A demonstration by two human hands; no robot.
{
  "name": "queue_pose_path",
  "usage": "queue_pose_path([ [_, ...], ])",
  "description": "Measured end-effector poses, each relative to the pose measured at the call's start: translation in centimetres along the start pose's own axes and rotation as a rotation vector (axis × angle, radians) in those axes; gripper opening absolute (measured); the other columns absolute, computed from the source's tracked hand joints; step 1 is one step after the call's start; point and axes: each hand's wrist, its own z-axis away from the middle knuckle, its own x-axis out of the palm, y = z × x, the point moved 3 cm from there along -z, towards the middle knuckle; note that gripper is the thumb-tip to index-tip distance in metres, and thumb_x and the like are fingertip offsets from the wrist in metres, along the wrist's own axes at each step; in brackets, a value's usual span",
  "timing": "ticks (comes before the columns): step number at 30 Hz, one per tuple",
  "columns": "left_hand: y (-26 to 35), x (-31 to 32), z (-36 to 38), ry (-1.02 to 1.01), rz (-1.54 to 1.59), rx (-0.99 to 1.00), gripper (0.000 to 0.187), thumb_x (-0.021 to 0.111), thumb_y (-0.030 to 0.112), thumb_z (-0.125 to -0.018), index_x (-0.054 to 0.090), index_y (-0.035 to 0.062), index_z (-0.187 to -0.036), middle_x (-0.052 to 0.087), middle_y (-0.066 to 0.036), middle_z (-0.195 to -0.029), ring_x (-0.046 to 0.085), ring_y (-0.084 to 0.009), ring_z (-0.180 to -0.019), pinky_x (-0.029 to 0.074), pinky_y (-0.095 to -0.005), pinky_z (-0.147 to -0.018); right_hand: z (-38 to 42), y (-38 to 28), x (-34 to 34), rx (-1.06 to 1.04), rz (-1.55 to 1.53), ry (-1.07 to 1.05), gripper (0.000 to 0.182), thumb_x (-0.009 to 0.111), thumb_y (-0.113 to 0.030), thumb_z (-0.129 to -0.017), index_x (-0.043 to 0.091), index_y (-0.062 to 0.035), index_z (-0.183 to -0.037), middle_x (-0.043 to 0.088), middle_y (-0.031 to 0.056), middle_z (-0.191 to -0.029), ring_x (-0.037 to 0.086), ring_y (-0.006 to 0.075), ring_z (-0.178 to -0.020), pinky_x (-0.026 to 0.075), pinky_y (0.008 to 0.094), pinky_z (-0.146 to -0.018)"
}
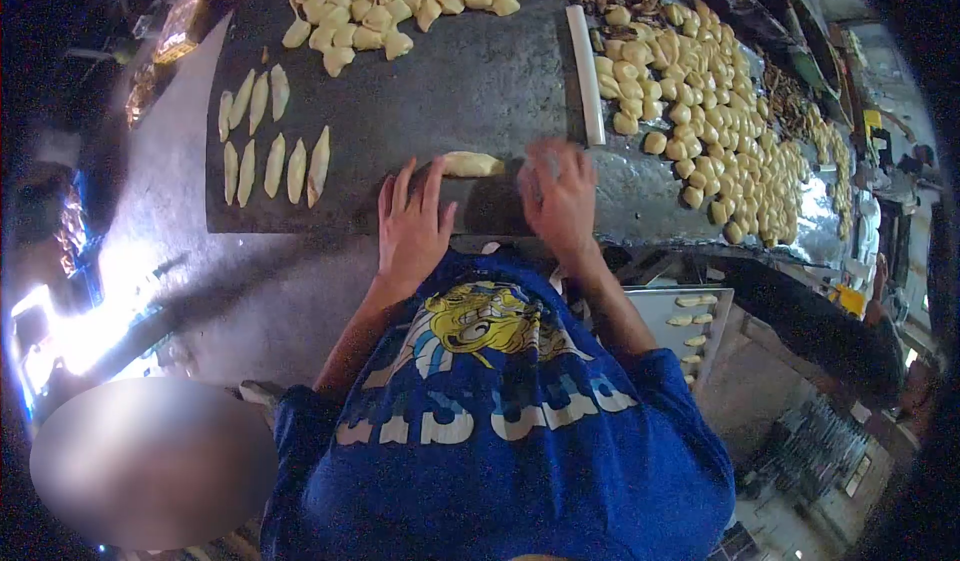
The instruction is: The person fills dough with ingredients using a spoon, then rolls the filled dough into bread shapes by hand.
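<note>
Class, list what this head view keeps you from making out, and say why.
Head view:
- Right hand: fingertips smeared by blur.
- Tray: one side hidden behind the right arm and shirt.
- Upper dough pieces: some cut off by the top edge.
- Left background: washed out by glare.

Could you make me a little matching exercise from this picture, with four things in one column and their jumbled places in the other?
Things
1. White rod
2. Slim dough pieces
3. Single dough piece
4. Tray

Places
A. Between the left hand and the right hand
B. Lower than the dark tabletop, past its near edge, on the right
C. Beside the round dough balls, on their left
D. In two rows near the tabletop's left end

Right pairs: 1-C, 2-D, 3-A, 4-B
</note>
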Motion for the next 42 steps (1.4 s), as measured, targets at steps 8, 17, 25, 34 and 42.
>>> queue_pose_path([
  [8, 0.5, 0.1, 0.7, 0.065, -0.141, -0.017, 0.055, 0.059, 0.025, -0.091, 0.045, 0.0046, -0.140, 0.041, -0.011, -0.145, 0.029, -0.0378, -0.138, 0.028, -0.0550, -0.111, -6.4, 6.7, 2.3, 0.437, 0.063, -0.010, 0.033, 0.064, -0.017, -0.085, 0.055, 0.0024, -0.110, 0.058, 0.0228, -0.106, 0.063, 0.0418, -0.089, 0.053, 0.0480, -0.073],
  [17, -0.5, 0.4, 2.1, 0.133, 0.015, -0.095, 0.056, 0.061, 0.025, -0.090, 0.045, 0.0061, -0.140, 0.041, -0.018, -0.136, 0.033, -0.0412, -0.134, 0.029, -0.0553, -0.111, -2.7, -1.2, -2.6, -0.139, -0.280, -0.246, 0.051, 0.057, -0.001, -0.082, 0.053, -0.0113, -0.132, 0.060, 0.0144, -0.114, 0.056, 0.0341, -0.106, 0.045, 0.0434, -0.092],
  [25, -2.8, -2.1, -1.4, 0.041, -0.141, 0.066, 0.063, 0.056, 0.027, -0.093, 0.033, 0.0034, -0.147, 0.029, -0.012, -0.156, 0.022, -0.0311, -0.146, 0.016, -0.0550, -0.118, -2.7, -1.7, 0.6, -0.281, -0.240, -0.322, 0.052, 0.058, -0.004, -0.081, 0.055, -0.0144, -0.132, 0.060, 0.0122, -0.117, 0.056, 0.0327, -0.108, 0.041, 0.0467, -0.097],
  [34, -4.1, -0.5, -5.4, 0.015, -0.125, 0.090, 0.063, 0.047, 0.032, -0.097, 0.032, -0.0026, -0.147, 0.035, -0.016, -0.153, 0.031, -0.0286, -0.143, 0.019, -0.0497, -0.118, -3.4, -2.3, 3.4, -0.136, -0.065, -0.226, 0.053, 0.049, -0.023, -0.094, 0.042, 0.0027, -0.140, 0.041, 0.0206, -0.147, 0.035, 0.0375, -0.139, 0.025, 0.0537, -0.114],
  [42, -5.6, 0.4, -11.5, 0.093, -0.212, 0.101, 0.067, 0.046, 0.036, -0.098, 0.027, -0.0034, -0.149, 0.027, -0.018, -0.157, 0.025, -0.0309, -0.146, 0.019, -0.0491, -0.118, -7.3, -1.1, 6.3, 0.030, 0.069, -0.166, 0.066, 0.044, -0.037, -0.096, 0.032, 0.0072, -0.144, 0.027, 0.0251, -0.154, 0.025, 0.0376, -0.145, 0.021, 0.0581, -0.115],
])
